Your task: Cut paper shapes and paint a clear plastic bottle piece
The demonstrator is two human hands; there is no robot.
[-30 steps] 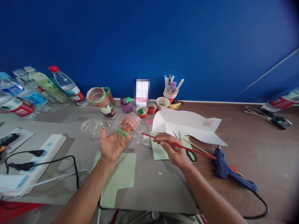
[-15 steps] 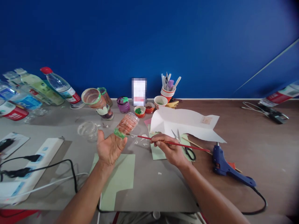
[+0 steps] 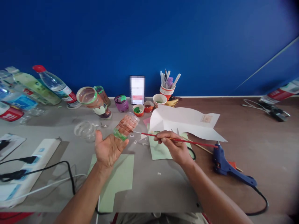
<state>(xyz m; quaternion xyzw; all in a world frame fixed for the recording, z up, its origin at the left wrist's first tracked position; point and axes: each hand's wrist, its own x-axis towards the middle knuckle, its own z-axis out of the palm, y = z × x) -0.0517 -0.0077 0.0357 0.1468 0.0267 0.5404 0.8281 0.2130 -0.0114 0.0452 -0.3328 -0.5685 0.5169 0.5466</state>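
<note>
My left hand is turned palm up and supports a cut plastic bottle piece, its fingers hidden in or behind the plastic. The piece is tilted, streaked with brown paint and banded green at the end nearest my palm. My right hand pinches a red-handled paintbrush, whose bristles are at the lower right side of the bottle piece. Beyond the piece sit small cups of green paint and brown paint. Scissors lie partly hidden behind my right hand.
Painted bottle cups and a clear plastic piece stand left of my hands. Several bottles line the back left, above a power strip. White paper and a blue glue gun lie to the right.
The brush tip has slid along the bottle piece, toward the green band and then back to the right. The whole view has shifted slightly; both hands keep their hold.
</note>
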